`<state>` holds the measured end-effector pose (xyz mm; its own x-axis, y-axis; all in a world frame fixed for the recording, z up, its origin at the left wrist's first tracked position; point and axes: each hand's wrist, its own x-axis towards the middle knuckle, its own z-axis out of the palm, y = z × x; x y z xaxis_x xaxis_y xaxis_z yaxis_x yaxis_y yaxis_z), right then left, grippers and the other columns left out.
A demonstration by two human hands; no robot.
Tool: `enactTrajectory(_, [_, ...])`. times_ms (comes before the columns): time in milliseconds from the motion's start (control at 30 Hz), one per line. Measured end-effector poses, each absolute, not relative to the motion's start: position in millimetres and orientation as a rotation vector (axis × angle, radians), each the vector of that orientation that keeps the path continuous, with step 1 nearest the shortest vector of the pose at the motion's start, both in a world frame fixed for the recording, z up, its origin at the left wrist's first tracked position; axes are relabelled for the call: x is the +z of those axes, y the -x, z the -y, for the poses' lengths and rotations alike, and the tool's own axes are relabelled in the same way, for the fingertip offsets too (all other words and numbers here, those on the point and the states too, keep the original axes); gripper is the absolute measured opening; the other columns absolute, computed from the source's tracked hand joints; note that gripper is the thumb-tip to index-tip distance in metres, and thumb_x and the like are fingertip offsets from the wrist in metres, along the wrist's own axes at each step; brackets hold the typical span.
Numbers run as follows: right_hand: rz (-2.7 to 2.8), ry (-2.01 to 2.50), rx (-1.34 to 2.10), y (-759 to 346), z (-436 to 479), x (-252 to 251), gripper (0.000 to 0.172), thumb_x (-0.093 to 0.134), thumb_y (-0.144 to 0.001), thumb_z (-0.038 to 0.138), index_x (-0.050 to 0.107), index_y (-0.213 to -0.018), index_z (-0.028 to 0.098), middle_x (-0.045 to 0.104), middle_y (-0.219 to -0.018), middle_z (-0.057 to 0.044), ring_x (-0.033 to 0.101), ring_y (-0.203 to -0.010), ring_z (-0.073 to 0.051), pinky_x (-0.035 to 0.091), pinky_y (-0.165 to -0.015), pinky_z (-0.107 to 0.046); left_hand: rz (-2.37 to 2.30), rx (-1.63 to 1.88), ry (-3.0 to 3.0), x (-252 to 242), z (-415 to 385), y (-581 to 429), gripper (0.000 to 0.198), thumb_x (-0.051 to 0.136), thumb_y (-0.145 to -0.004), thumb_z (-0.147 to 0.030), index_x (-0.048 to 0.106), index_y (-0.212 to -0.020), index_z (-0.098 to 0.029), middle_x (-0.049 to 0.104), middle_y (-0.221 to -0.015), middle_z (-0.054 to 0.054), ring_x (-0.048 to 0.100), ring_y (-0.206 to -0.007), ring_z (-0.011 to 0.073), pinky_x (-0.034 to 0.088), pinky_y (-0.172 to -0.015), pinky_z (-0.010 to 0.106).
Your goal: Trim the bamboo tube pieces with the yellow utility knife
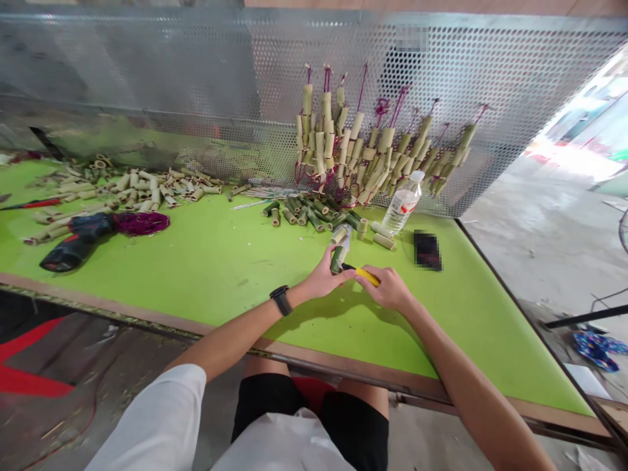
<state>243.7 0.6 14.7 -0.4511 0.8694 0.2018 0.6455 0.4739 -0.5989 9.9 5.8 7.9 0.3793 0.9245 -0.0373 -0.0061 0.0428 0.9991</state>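
Observation:
My left hand [321,278] is closed around a short green bamboo piece [337,258], held upright just above the green table [206,268]. My right hand [390,288] grips a yellow-handled tool [367,276] whose dark tip touches the bamboo piece. A black watch [280,299] sits on my left wrist. Loose bamboo pieces [304,212] lie just beyond my hands.
Strung bamboo bundles [363,154] lean on the perforated metal screen [196,98]. A plastic water bottle [402,203] and a dark phone [426,250] lie right of my hands. A power drill [76,242], purple cord [142,222] and pale bamboo offcuts [137,186] sit at left.

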Motion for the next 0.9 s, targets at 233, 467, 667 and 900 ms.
enactTrajectory(233, [2.261,1.145,0.797,-242.0,0.0,14.2,0.064,0.045,-0.107,0.076,0.056,-0.075,0.022,0.051,-0.059,0.001,0.04,-0.052,-0.013,0.031,-0.053,-0.029,-0.836,0.935,-1.261,7.4,-5.2,-9.1,0.126,0.105,-0.07,-0.051,0.025,-0.165,-0.027,0.057,-0.098,-0.004,0.058,-0.079,0.0131,0.051,-0.08,0.033])
enactTrajectory(467, [2.272,1.098,0.901,-244.8,-2.0,13.3,0.071,0.044,-0.104,0.085,0.058,-0.075,0.021,0.05,-0.06,0.001,0.04,-0.054,-0.013,0.031,-0.053,-0.029,-0.802,0.922,-1.319,8.8,-4.5,-7.4,0.126,0.106,-0.066,-0.055,0.029,-0.162,-0.027,0.053,-0.098,-0.004,0.053,-0.077,0.0114,0.047,-0.074,0.028])
enactTrajectory(667, [2.276,1.097,0.991,-247.3,-4.8,9.7,0.076,0.044,-0.102,0.09,0.062,-0.077,0.02,0.05,-0.061,0.002,0.04,-0.052,-0.012,0.031,-0.052,-0.029,-0.848,0.902,-1.438,11.8,-3.7,-5.7,0.119,0.103,-0.07,-0.058,0.031,-0.16,-0.027,0.054,-0.1,-0.002,0.053,-0.076,0.0122,0.049,-0.073,0.03])
enactTrajectory(900, [2.3,1.073,0.997,-249.1,-6.0,9.9,0.077,0.043,-0.101,0.091,0.061,-0.077,0.02,0.049,-0.061,0.002,0.04,-0.055,-0.013,0.031,-0.053,-0.029,-0.847,0.906,-1.405,11.5,-3.6,-7.1,0.122,0.106,-0.066,-0.055,0.032,-0.159,-0.028,0.054,-0.099,-0.005,0.056,-0.078,0.0108,0.051,-0.075,0.029])
